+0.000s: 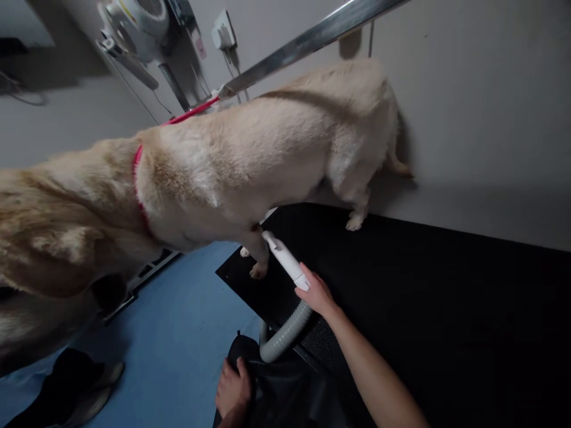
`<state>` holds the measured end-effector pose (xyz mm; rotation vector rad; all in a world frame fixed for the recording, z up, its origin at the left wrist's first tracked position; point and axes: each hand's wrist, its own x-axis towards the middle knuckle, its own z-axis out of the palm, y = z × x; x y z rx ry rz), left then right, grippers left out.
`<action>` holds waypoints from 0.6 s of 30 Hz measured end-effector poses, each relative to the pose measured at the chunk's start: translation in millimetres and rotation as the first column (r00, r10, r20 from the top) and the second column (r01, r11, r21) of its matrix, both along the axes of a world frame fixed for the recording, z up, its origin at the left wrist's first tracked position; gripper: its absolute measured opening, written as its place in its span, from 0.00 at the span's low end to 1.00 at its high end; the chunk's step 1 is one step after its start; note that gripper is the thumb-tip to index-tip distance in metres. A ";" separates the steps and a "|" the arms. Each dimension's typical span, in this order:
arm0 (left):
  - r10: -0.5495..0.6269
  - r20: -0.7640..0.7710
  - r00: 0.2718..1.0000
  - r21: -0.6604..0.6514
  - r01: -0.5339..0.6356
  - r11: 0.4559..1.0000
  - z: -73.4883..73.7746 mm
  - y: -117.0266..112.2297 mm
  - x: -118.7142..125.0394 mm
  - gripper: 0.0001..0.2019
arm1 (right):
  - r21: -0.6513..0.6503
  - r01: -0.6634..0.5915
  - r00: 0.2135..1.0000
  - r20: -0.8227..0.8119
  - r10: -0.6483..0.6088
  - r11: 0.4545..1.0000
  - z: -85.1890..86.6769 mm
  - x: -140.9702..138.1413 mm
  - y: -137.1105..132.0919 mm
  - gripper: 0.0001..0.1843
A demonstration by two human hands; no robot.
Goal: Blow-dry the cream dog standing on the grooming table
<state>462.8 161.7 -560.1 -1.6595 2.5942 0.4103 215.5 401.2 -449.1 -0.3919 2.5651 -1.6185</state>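
My right hand (pixel 316 292) is wrapped round the white handle (pixel 285 260) of a grooming vacuum. The handle's nozzle end is close to the dog's front leg; I cannot tell whether it touches. A ribbed grey hose (pixel 285 339) curves down from the handle. The pale, cream-coloured dog (pixel 267 142) stands on a black table top (pixel 423 285), its head toward the left. Round its neck is a red collar strap (pixel 139 178). My left hand (pixel 234 385) rests on black fabric (pixel 289 392) at the bottom, fingers apart and nothing held.
A metal bar (pixel 307 44) runs above the dog, with a red strap (pixel 194 110) fastened to it. On the wall are a grey dryer unit (pixel 143 27) and a plug (pixel 223 32). A person's shoe (pixel 96 395) stands on the blue floor (pixel 178 333).
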 end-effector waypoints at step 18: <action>-0.014 0.001 1.000 -0.015 0.014 1.000 -8.6 -9.9 12.7 0.41 | 0.069 0.026 1.000 -0.016 -0.025 0.997 9.9 16.1 -1.6 0.48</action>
